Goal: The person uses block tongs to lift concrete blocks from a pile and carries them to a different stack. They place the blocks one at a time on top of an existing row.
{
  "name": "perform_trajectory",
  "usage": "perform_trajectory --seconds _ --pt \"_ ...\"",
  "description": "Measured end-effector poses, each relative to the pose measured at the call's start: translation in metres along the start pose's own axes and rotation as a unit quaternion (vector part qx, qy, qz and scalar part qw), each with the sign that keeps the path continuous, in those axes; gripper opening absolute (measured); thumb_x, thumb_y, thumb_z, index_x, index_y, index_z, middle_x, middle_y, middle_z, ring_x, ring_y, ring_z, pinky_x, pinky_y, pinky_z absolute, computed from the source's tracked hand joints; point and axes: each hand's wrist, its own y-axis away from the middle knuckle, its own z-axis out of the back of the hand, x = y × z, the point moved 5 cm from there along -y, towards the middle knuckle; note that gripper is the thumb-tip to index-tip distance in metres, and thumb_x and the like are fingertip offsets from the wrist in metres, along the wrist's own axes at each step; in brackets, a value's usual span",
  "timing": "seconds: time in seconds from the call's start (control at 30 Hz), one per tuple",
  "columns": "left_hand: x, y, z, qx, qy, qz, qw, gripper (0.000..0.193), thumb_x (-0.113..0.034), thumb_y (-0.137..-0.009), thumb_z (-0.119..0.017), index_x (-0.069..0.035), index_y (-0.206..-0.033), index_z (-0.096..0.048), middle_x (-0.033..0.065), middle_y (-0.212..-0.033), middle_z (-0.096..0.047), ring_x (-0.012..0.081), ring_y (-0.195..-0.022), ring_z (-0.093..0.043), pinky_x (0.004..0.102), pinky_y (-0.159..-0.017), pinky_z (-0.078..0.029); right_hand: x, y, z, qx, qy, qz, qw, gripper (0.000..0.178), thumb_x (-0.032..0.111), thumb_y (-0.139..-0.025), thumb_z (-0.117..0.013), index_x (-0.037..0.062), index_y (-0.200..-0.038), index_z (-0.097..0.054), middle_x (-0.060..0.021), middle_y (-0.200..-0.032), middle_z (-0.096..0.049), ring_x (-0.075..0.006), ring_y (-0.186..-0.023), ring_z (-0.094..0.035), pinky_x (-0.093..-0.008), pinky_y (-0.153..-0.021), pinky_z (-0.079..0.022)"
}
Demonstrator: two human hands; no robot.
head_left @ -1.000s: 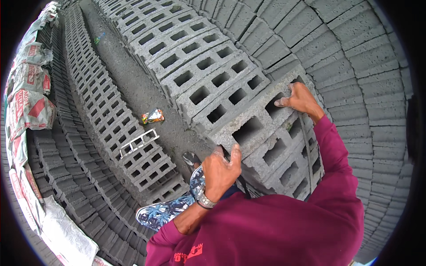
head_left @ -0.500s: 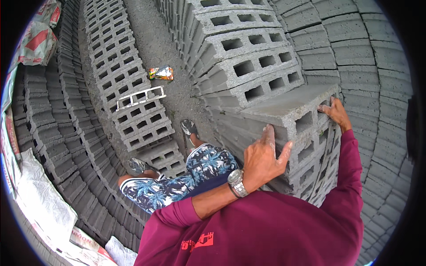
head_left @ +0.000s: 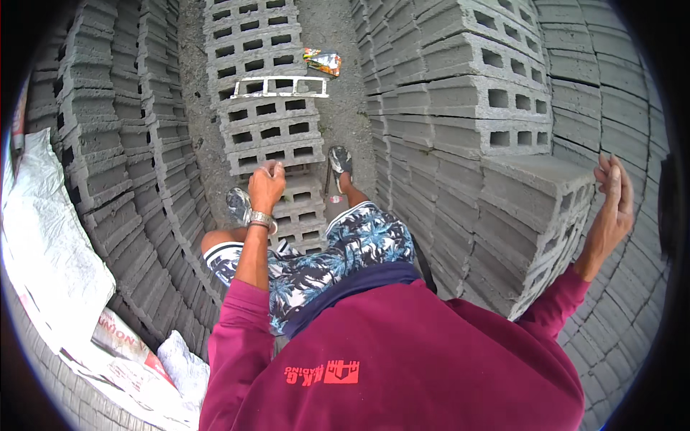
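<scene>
My left hand (head_left: pixel 266 188) is held over the low row of hollow concrete blocks (head_left: pixel 269 135) between the stacks. Its fingers are curled in, and nothing shows in them. A metal-banded watch (head_left: pixel 260 218) sits on that wrist. At the right, my right hand (head_left: pixel 615 202) is raised with its fingers stretched, beside the end of a tall stack of concrete blocks (head_left: pixel 496 201). Its fingertips are close to the top block (head_left: pixel 544 174); whether they touch it I cannot tell. On the low row lies a white ladder-like frame (head_left: pixel 282 87) with several openings.
More stacked blocks (head_left: pixel 108 144) stand along the left, with white sacks (head_left: pixel 54 215) at the near left. A colourful wrapper (head_left: pixel 323 62) lies beside the low row on the gritty ground (head_left: pixel 338 108). Further blocks (head_left: pixel 575 54) rise at the far right.
My left hand has left the right-hand stack and swung left over the low row. My right hand has come off the block's end, its fingers straightening. The view has shifted too.
</scene>
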Motion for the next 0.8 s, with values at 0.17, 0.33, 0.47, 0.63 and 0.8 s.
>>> perform_trajectory --seconds 0.17,0.33,0.47,0.63,0.8 --pt "0.208 -0.072 0.001 -0.034 -0.02 0.187 0.981 0.048 -0.039 -0.085 -0.067 0.0 -0.114 -0.069 0.0248 -0.106 -0.07 0.037 -0.104 -0.067 0.0424 -0.091 -0.05 0.037 0.173 -0.315 0.466 -0.212 -0.082 0.855 0.031 0.024 -0.094 -0.066 -0.0039 -0.109 -0.07 -0.0148 -0.094 -0.072 -0.017 -0.092 -0.07 -0.026 -0.081 -0.053" --pt "0.297 -0.128 -0.033 -0.068 -0.062 0.215 0.972 0.072 -0.039 -0.079 -0.076 0.013 -0.124 -0.058 0.0265 -0.118 -0.067 0.0338 -0.109 -0.066 0.0381 -0.093 -0.049 -0.048 0.347 -0.601 0.486 -0.009 0.079 0.87 0.052 0.045 -0.09 -0.064 -0.0058 -0.1 -0.07 -0.0214 -0.092 -0.072 -0.0362 -0.089 -0.068 -0.0449 -0.093 -0.045" --pt "0.308 -0.18 -0.077 -0.002 -0.085 0.21 0.974 0.082 -0.047 -0.072 -0.079 0.009 -0.128 -0.057 0.0303 -0.124 -0.062 0.0382 -0.119 -0.061 0.041 -0.1 -0.046 -0.081 0.403 -0.713 0.458 0.074 0.097 0.881 0.058 0.052 -0.091 -0.059 -0.0045 -0.093 -0.071 -0.0228 -0.092 -0.07 -0.0389 -0.095 -0.064 -0.0493 -0.104 -0.034" --pt "0.377 -0.212 -0.105 0.041 0.017 0.26 0.965 0.068 -0.037 -0.065 -0.085 0.012 -0.107 -0.063 0.0238 -0.105 -0.069 0.0314 -0.097 -0.067 0.0387 -0.088 -0.05 -0.076 0.445 -0.776 0.433 0.136 0.054 0.889 0.07 0.062 -0.086 -0.06 -0.007 -0.085 -0.071 -0.0248 -0.091 -0.07 -0.0397 -0.1 -0.062 -0.0511 -0.105 -0.032" --pt "0.365 -0.199 -0.104 -0.073 -0.065 0.219 0.971 0.048 -0.034 -0.063 -0.079 0.01 -0.081 -0.067 0.0288 -0.091 -0.07 0.0401 -0.088 -0.069 0.045 -0.083 -0.052 -0.102 0.45 -0.788 0.371 0.075 -0.082 0.922 0.048 0.039 -0.069 -0.076 -0.0069 -0.077 -0.068 -0.0256 -0.082 -0.068 -0.0393 -0.094 -0.059 -0.0431 -0.1 -0.037"
